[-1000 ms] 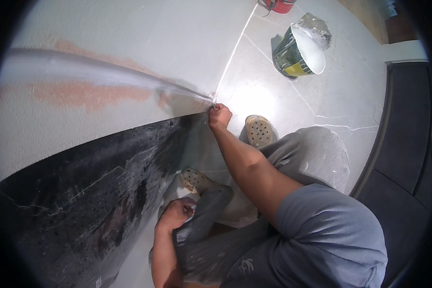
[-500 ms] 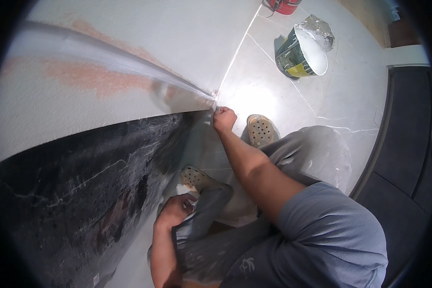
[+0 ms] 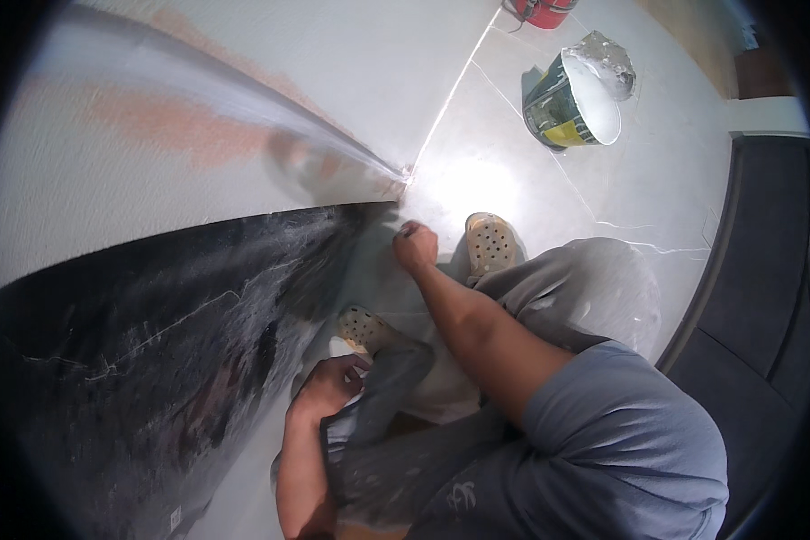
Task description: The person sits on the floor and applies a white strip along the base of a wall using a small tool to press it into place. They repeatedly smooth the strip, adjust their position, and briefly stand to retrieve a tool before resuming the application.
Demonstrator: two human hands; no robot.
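**Right hand [image 3: 416, 246] has drawn back toward the person from the foot of the pale band [image 3: 211, 85]**

At the left, a dark veined panel [image 3: 153, 351] spreads along the near side, below the textured wall [image 3: 351, 72]. Beyond it, the pale band has its long axis slanting from the far left toward the middle, narrowing to a foot where wall and floor meet; pinkish patches [image 3: 180, 126] flank it.

The left hand [image 3: 333, 382] rests low and near, by the bent leg, well apart from the band. Its fingers are curled; I cannot tell whether they hold anything.

The right hand is the nearer to the band's foot, which lies on its far side and slightly left, with a gap between. Its fingers are folded in; whether they pinch something small does not show.

Farther right come a tan clog [image 3: 490, 245], then a green bucket [image 3: 549, 108] of white paste [image 3: 594, 99] on the far floor.
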